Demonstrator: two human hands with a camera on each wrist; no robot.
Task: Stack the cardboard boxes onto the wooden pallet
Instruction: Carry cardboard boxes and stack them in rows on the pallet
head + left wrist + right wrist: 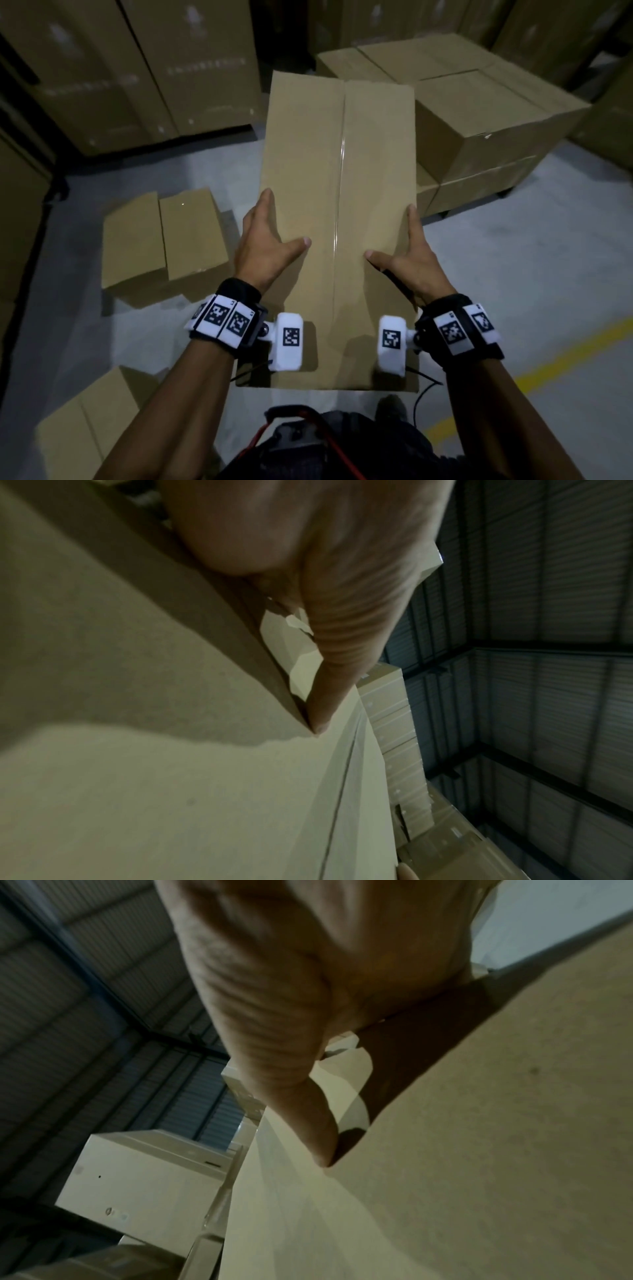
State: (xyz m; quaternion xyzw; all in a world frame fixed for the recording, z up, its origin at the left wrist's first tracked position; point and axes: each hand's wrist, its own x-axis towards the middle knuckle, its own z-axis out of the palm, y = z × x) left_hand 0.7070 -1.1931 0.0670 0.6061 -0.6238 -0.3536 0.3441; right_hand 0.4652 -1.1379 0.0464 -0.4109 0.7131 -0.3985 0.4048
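Cardboard box [337, 192] between both hands [265, 248] [409, 262]

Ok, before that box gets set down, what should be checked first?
1. Left hand on the carried box, thumb on top: ok.
2. Right hand likewise on the opposite edge: ok.
3. Stacked boxes ahead, top flat for landing: ok.
4. Visible floor toward them bare: ok.
5. Pallet beneath them: cannot tell, not clearly visible.

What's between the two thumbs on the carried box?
Only the taped centre seam of the carried box and bare cardboard, between left hand and right hand; head view.
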